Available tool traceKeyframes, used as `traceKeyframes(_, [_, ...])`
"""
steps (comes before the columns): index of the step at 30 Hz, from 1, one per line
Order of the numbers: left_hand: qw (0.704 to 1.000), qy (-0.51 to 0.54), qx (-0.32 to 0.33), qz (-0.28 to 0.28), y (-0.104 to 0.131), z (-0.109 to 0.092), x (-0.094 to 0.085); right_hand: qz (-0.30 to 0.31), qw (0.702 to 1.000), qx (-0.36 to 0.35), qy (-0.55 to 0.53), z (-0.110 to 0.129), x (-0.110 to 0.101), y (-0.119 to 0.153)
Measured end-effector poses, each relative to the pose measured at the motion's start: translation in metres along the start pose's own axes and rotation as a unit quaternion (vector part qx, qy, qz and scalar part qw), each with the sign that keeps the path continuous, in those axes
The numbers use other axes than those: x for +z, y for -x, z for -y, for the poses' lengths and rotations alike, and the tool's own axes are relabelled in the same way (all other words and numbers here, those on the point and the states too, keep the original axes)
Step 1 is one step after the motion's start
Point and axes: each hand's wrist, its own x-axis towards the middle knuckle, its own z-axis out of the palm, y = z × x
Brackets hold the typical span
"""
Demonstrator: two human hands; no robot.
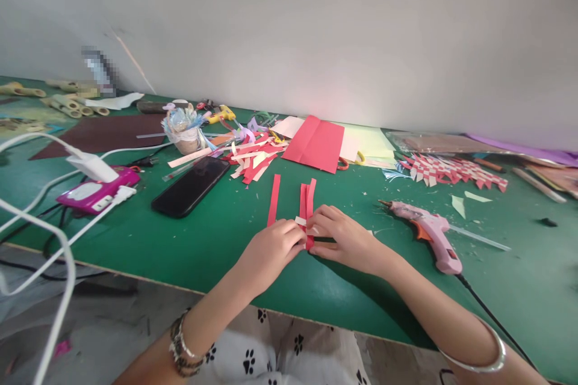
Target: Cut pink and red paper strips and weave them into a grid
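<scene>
Red and pale paper strips cross each other on the green table, their upper ends pointing away from me. My left hand pinches the lower left side of these strips. From the right, my right hand holds them too, its fingertips close to those of the left. The spot where the strips overlap is partly hidden by the fingers. A single red strip lies just beyond my left hand. Farther back rests a folded red sheet beside a pile of cut red and pale strips.
A pink glue gun lies to the right, its cord running to the front edge. Woven red-and-white paper is behind it. On the left are a black phone, a magenta power strip and white cables.
</scene>
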Motion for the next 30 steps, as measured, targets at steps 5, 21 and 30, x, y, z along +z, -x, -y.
traceKeyframes(5, [0.995, -0.086, 0.042, -0.026, 0.005, -0.004, 0.002, -0.044, 0.998, 0.04, 0.001, -0.002, -0.02, 0.004])
traceKeyframes(21, [0.982, -0.182, 0.032, 0.047, 0.026, -0.026, 0.008, 0.037, 0.993, 0.058, 0.095, 0.002, -0.009, 0.003])
traceKeyframes(30, [0.984, -0.169, 0.042, 0.038, 0.029, -0.021, 0.01, 0.06, 0.986, 0.115, 0.101, 0.008, -0.01, -0.001])
